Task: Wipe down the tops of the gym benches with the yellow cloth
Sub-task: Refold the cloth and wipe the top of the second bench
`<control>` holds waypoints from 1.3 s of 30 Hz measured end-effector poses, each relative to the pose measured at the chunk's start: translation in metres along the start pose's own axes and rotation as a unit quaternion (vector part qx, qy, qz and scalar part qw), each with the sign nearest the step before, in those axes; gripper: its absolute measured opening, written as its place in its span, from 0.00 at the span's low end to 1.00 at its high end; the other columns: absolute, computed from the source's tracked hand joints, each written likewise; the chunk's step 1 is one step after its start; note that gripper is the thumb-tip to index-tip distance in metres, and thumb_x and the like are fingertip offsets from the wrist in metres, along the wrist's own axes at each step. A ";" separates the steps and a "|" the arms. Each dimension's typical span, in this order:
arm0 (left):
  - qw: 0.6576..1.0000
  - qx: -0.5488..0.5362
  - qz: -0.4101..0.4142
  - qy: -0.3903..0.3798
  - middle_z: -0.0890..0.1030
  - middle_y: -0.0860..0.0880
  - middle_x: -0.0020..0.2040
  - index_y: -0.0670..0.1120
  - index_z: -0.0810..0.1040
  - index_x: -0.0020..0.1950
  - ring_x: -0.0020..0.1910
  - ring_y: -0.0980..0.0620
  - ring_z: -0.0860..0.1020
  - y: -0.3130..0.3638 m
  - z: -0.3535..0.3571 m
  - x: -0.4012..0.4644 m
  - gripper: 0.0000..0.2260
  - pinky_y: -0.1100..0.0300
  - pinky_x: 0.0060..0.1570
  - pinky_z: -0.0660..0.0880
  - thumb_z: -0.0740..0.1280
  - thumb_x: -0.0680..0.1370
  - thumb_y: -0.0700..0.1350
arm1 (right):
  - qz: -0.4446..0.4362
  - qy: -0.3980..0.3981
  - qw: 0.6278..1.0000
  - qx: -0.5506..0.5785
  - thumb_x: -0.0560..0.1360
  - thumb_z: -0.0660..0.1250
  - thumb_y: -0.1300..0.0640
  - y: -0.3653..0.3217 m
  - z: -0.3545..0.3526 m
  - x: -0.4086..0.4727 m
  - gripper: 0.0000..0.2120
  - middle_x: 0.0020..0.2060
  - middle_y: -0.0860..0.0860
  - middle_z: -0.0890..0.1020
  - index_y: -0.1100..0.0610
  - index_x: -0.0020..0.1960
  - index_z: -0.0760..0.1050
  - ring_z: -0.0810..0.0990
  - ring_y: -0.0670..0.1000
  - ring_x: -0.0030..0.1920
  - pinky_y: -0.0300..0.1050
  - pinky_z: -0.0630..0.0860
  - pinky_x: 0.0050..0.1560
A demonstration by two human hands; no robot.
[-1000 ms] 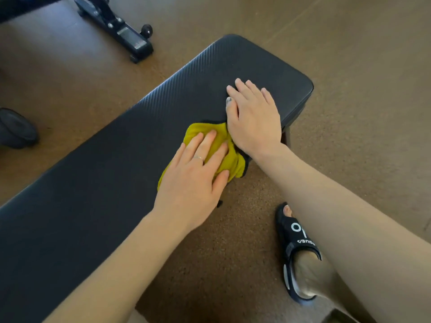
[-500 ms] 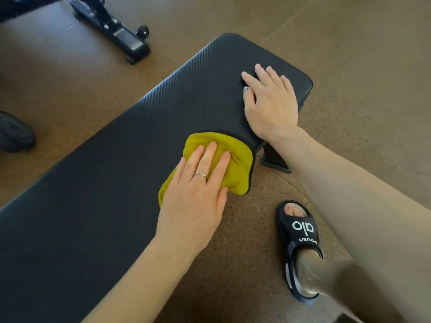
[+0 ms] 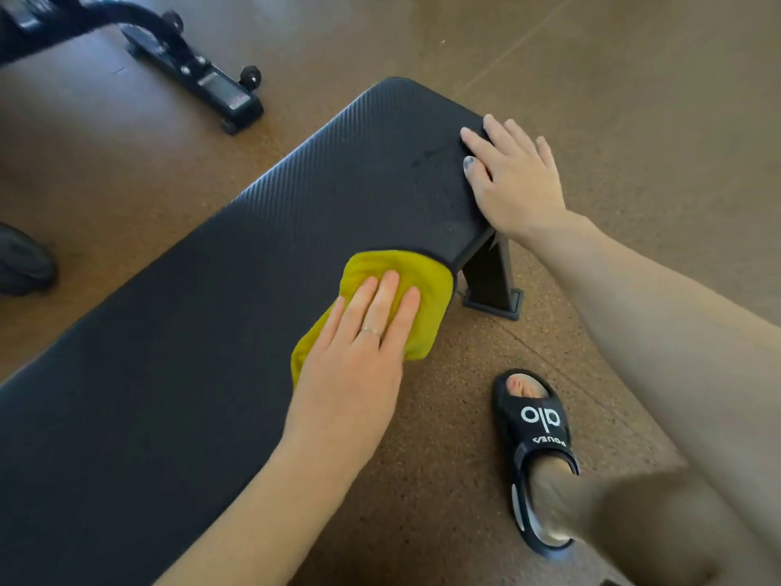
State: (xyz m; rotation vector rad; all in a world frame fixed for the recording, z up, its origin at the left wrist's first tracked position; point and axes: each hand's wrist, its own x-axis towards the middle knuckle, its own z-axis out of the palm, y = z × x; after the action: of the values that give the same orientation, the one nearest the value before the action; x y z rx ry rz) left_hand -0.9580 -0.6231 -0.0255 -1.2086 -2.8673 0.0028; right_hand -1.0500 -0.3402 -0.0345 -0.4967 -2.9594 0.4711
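Observation:
A long black padded gym bench (image 3: 253,268) runs from lower left to upper right. The yellow cloth (image 3: 427,281) lies on its near edge, close to the far end, and drapes over the side. My left hand (image 3: 359,365) presses flat on the cloth, fingers together, a ring on one finger. My right hand (image 3: 515,184) rests flat on the bench's far right corner with the fingers spread, holding nothing.
The bench's black metal leg (image 3: 490,281) stands on the brown floor below the far end. My foot in a black sandal (image 3: 536,433) is beside the bench. Another machine's wheeled black frame (image 3: 198,74) lies at upper left, and a dark object (image 3: 21,260) at the left edge.
My right hand has slid from beside the cloth out to the bench's far corner. My left hand stays on the cloth, which has spread flatter along the near edge.

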 end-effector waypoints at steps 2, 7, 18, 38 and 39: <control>1.000 -0.001 0.002 -0.007 0.61 0.44 0.82 0.47 0.59 0.83 0.80 0.43 0.62 -0.006 -0.001 -0.005 0.34 0.45 0.77 0.65 0.70 0.80 0.48 | 0.022 0.029 0.999 0.017 0.84 0.46 0.45 -0.002 0.005 -0.002 0.24 0.81 0.48 0.59 0.43 0.79 0.63 0.53 0.53 0.81 0.61 0.45 0.79; 1.000 -0.010 0.007 0.000 0.55 0.44 0.84 0.47 0.55 0.84 0.83 0.43 0.55 0.010 0.000 0.079 0.29 0.44 0.80 0.57 0.57 0.85 0.55 | 0.032 0.041 0.995 0.080 0.85 0.48 0.50 0.000 0.003 0.003 0.23 0.80 0.46 0.62 0.45 0.77 0.67 0.55 0.50 0.81 0.56 0.47 0.78; 1.000 0.005 0.020 0.015 0.56 0.43 0.84 0.45 0.54 0.84 0.82 0.43 0.58 0.028 0.003 0.077 0.32 0.46 0.79 0.59 0.65 0.83 0.47 | 0.044 -0.019 0.953 0.299 0.87 0.49 0.54 0.013 -0.014 0.008 0.21 0.80 0.49 0.62 0.52 0.79 0.65 0.55 0.48 0.81 0.54 0.48 0.81; 0.999 0.022 -0.047 0.010 0.57 0.44 0.84 0.46 0.58 0.83 0.83 0.44 0.56 0.087 0.009 0.235 0.28 0.45 0.80 0.55 0.56 0.85 0.55 | 0.196 -0.365 0.679 0.606 0.85 0.54 0.43 0.083 -0.010 0.104 0.19 0.46 0.50 0.88 0.49 0.63 0.79 0.87 0.48 0.49 0.46 0.81 0.52; 0.998 0.012 -0.054 0.007 0.56 0.45 0.84 0.47 0.57 0.84 0.83 0.45 0.55 0.087 0.008 0.238 0.28 0.46 0.81 0.55 0.56 0.85 0.56 | 0.199 -0.370 0.673 0.609 0.85 0.54 0.42 0.083 -0.012 0.107 0.20 0.48 0.51 0.88 0.49 0.65 0.79 0.86 0.49 0.51 0.48 0.80 0.55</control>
State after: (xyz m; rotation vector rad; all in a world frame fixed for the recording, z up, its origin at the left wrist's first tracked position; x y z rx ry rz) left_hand -1.0617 -0.3921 -0.0279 -1.0457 -2.9080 0.0253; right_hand -1.1241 -0.2264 -0.0441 -0.8104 -2.0716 2.9072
